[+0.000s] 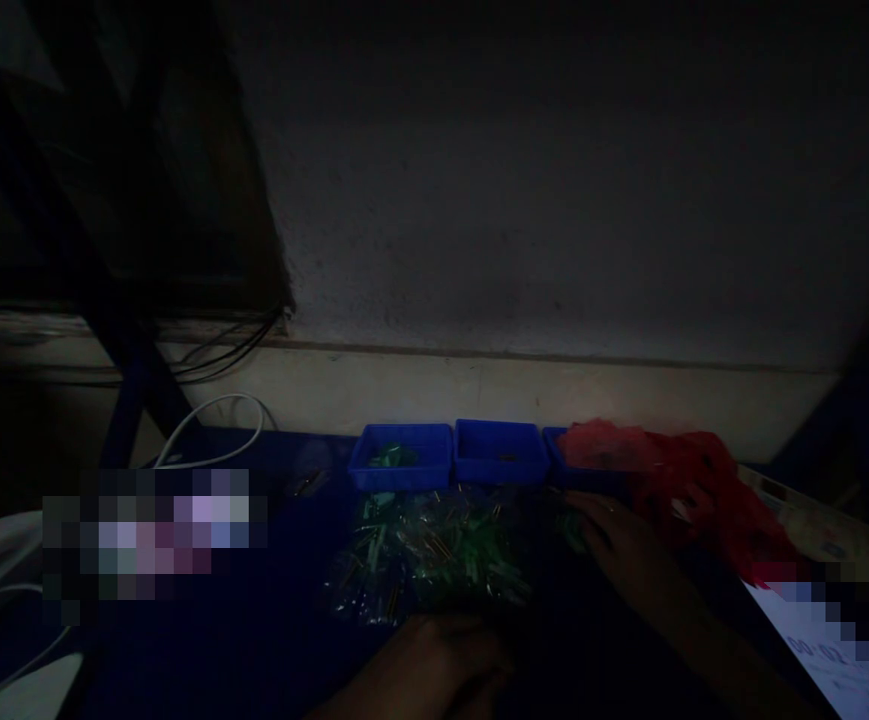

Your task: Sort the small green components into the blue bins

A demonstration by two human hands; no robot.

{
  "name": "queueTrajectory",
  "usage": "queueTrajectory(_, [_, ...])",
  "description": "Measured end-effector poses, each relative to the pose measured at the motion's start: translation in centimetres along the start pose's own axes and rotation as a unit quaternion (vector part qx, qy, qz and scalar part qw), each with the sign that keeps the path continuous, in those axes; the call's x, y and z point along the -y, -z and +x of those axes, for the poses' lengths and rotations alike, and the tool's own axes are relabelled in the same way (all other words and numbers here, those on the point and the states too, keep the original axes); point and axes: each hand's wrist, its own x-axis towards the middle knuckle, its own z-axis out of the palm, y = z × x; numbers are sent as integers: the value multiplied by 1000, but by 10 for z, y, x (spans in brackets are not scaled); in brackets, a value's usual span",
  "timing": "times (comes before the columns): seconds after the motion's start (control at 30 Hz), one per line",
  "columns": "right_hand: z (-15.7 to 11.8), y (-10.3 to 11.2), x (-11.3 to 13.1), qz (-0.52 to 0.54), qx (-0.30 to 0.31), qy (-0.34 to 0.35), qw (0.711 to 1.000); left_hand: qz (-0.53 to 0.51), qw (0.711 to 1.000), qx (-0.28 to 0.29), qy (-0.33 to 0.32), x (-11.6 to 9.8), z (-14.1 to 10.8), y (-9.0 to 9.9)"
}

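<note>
My left hand (434, 660) is low in the middle of the head view, in front of a pile of clear plastic packets (441, 545). Its fingers curl inward, and darkness hides anything they hold. The packets contain green pieces and thin metallic parts too dim to name. To the right of the pile, my right hand (614, 535) reaches forward with its fingers apart, close to a green piece (573, 530). I make out nothing held in it. Both hands are in deep shadow.
Along the wall stand a blue bin (359, 470) with green pieces, a second blue bin (471, 470), and a third partly under red plastic bags (693, 480). A white cable (213, 400) loops at left. A lit screen (824, 640) lies at lower right. Blurred patches hide some areas.
</note>
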Motion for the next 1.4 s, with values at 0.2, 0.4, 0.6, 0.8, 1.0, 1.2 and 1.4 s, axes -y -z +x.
queueTrajectory(0.2, [3,9,1,18,-44,-18,999,-31,999,2,-9,3,-2,-1])
queueTrajectory(0.4, [0,20,24,69,-69,-21,995,-102,991,-76,44,6,-1,-9])
queueTrajectory(0.6, [-21,17,71,284,81,-105,950,-268,946,-143,109,12,0,-18])
queueTrajectory(0.8, [-35,15,93,451,201,-177,851,-198,967,-133,85,10,2,-14])
queueTrajectory(1.0, [-32,20,94,435,263,-175,843,-169,973,-146,51,6,0,-9])
queueTrajectory(1.2, [-32,24,98,447,244,-212,834,-175,972,-139,69,12,2,-14])
queueTrajectory(1.4, [-35,27,97,441,251,-237,829,-187,969,-154,55,11,2,-14])
